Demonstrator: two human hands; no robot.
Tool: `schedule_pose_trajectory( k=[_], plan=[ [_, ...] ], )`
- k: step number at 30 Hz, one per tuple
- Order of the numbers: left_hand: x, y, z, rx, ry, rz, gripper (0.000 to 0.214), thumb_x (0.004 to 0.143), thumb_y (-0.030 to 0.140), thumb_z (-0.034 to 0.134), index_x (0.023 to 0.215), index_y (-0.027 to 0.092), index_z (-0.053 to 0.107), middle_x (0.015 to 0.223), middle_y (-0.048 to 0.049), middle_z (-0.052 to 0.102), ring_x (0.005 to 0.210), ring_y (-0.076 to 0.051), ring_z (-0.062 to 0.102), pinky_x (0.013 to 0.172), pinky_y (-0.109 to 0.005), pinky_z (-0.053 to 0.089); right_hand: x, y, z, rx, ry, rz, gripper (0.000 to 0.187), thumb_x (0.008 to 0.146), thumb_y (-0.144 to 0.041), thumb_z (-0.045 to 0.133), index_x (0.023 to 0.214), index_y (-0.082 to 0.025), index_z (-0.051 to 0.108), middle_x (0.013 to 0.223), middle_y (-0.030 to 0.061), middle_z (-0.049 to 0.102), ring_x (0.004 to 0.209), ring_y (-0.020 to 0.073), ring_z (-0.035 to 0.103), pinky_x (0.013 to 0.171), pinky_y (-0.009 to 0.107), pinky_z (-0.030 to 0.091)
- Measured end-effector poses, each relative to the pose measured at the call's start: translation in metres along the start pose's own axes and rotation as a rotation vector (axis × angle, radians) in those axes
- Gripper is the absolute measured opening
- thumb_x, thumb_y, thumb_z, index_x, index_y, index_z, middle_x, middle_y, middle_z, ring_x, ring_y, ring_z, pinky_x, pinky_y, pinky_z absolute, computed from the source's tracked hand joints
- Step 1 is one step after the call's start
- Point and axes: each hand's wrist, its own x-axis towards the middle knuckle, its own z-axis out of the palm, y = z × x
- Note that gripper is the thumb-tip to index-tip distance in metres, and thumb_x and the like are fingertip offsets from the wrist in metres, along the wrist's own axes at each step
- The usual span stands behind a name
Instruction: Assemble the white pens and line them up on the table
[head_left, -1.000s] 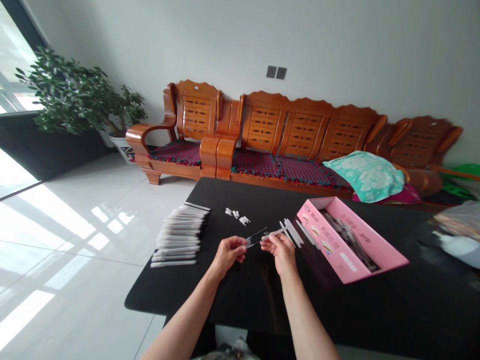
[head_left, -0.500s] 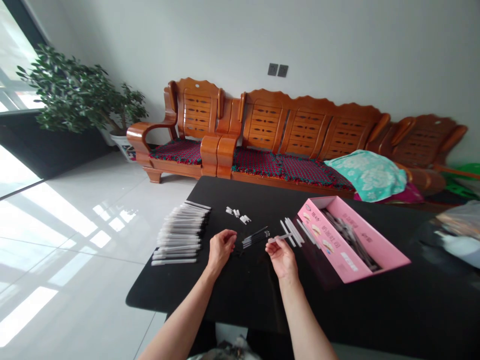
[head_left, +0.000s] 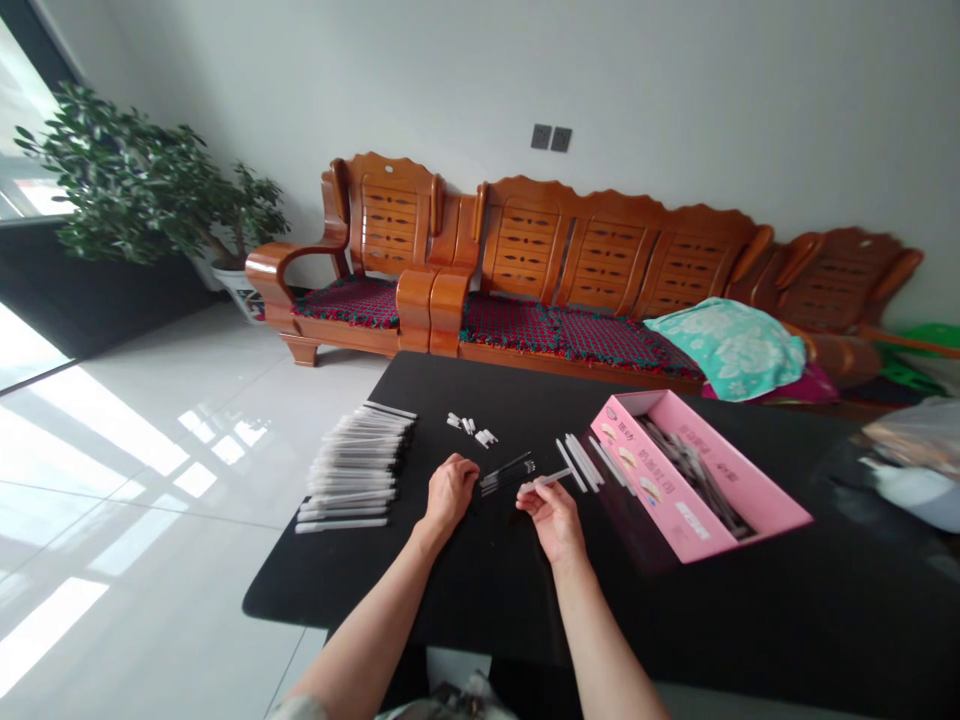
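My right hand (head_left: pixel 553 515) pinches a white pen barrel (head_left: pixel 556 477), which points up to the right above the black table. Across from it, my left hand (head_left: pixel 451 492) has its fingers pressed together; whatever may be between them is hidden. Thin pen refills (head_left: pixel 504 474) with dark and pale parts lie between the two hands. Several small white pieces, perhaps pen caps (head_left: pixel 484 438), rest beyond my left hand. Past my right hand lie more white pen barrels (head_left: pixel 585 462). A long row of white pens (head_left: pixel 354 470) with dark ends spreads over the table's left side.
A pink box (head_left: pixel 649 485) holding dark slender pieces stands on the right of the black table (head_left: pixel 480 590). Farther right is a plastic bag (head_left: pixel 919 490). Behind the table runs a wooden sofa (head_left: pixel 525 240), with a potted plant (head_left: pixel 150 190) at left.
My left hand has moved slightly right and turned more knuckles-up. My right hand, still pinching the pen barrel, has come a little left, nearer the left hand. The view has shifted slightly.
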Motion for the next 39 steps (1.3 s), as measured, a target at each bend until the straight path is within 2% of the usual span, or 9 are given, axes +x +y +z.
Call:
schedule_pose_trajectory(
  k=[6, 9, 13, 18, 21, 25, 30, 34, 39],
  plan=[
    [0.007, -0.014, -0.005, -0.017, 0.044, -0.042, 0.016, 0.085, 0.015, 0.059, 0.088, 0.018, 0.075, 0.089, -0.0050, 0.069, 0.082, -0.017, 0.064, 0.076, -0.026, 0.046, -0.001, 0.001, 0.002, 0.004, -0.005, 0.002, 0.019, 0.067, -0.022, 0.082, 0.080, -0.018, 0.069, 0.074, 0.0038, 0.077, 0.065, 0.0175, 0.073, 0.062, 0.028, 0.060],
    [0.025, -0.014, -0.003, -0.020, 0.041, 0.027, 0.022, 0.086, 0.013, 0.056, 0.097, 0.019, 0.075, 0.097, -0.0059, 0.070, 0.087, -0.018, 0.065, 0.081, -0.027, 0.049, -0.002, 0.001, 0.004, -0.012, -0.010, 0.001, 0.019, 0.067, -0.022, 0.082, 0.079, -0.018, 0.069, 0.074, 0.0034, 0.077, 0.065, 0.0176, 0.073, 0.062, 0.028, 0.060],
    [0.055, -0.013, 0.006, 0.006, 0.005, 0.141, 0.033, 0.085, 0.008, 0.054, 0.112, 0.019, 0.071, 0.115, -0.0077, 0.068, 0.108, -0.020, 0.062, 0.097, -0.032, 0.047, -0.003, 0.002, 0.004, -0.033, -0.022, 0.002, 0.019, 0.068, -0.023, 0.082, 0.081, -0.018, 0.068, 0.074, 0.0035, 0.076, 0.066, 0.0182, 0.073, 0.062, 0.029, 0.060],
    [0.071, -0.018, 0.010, 0.027, -0.045, 0.165, 0.033, 0.085, 0.005, 0.053, 0.110, 0.017, 0.072, 0.113, -0.0100, 0.070, 0.109, -0.022, 0.062, 0.100, -0.033, 0.046, -0.003, 0.002, 0.002, -0.033, -0.026, 0.003, 0.019, 0.069, -0.022, 0.081, 0.082, -0.018, 0.068, 0.076, 0.0043, 0.076, 0.067, 0.0182, 0.073, 0.063, 0.030, 0.060],
    [0.061, -0.023, 0.003, 0.025, -0.043, 0.126, 0.031, 0.081, 0.005, 0.058, 0.104, 0.018, 0.074, 0.106, -0.0092, 0.071, 0.102, -0.022, 0.064, 0.095, -0.032, 0.047, -0.003, 0.002, 0.002, -0.035, -0.023, 0.005, 0.019, 0.069, -0.022, 0.081, 0.082, -0.018, 0.068, 0.075, 0.0047, 0.077, 0.067, 0.0185, 0.073, 0.063, 0.030, 0.060],
    [0.036, -0.027, -0.017, 0.009, -0.066, 0.037, 0.023, 0.078, 0.009, 0.063, 0.094, 0.020, 0.077, 0.092, -0.0052, 0.070, 0.082, -0.018, 0.065, 0.082, -0.028, 0.049, -0.002, 0.003, 0.001, -0.041, -0.014, 0.006, 0.019, 0.069, -0.023, 0.081, 0.082, -0.018, 0.068, 0.076, 0.0039, 0.077, 0.066, 0.0192, 0.073, 0.063, 0.032, 0.060],
    [0.009, -0.033, -0.038, -0.083, -0.202, 0.093, 0.018, 0.075, 0.011, 0.067, 0.086, 0.021, 0.078, 0.086, -0.0036, 0.069, 0.076, -0.015, 0.063, 0.073, -0.025, 0.047, -0.001, 0.004, -0.001, -0.040, -0.027, 0.013, 0.020, 0.069, -0.024, 0.082, 0.084, -0.019, 0.069, 0.077, 0.0034, 0.077, 0.067, 0.0179, 0.073, 0.064, 0.030, 0.060],
    [0.001, -0.037, -0.041, -0.065, -0.275, 0.144, 0.023, 0.073, 0.010, 0.070, 0.091, 0.022, 0.078, 0.091, -0.0036, 0.068, 0.078, -0.016, 0.063, 0.072, -0.024, 0.046, -0.001, 0.004, 0.001, -0.037, -0.034, 0.011, 0.019, 0.070, -0.023, 0.081, 0.084, -0.019, 0.069, 0.076, 0.0033, 0.077, 0.068, 0.0182, 0.073, 0.064, 0.030, 0.060],
    [-0.003, -0.029, -0.038, 0.006, -0.252, 0.201, 0.015, 0.075, 0.011, 0.068, 0.084, 0.021, 0.075, 0.087, -0.0035, 0.066, 0.081, -0.016, 0.062, 0.073, -0.025, 0.045, -0.002, 0.003, 0.002, -0.042, -0.030, 0.004, 0.019, 0.069, -0.023, 0.082, 0.083, -0.018, 0.069, 0.075, 0.0031, 0.076, 0.067, 0.0180, 0.073, 0.063, 0.030, 0.060]
  ],
)
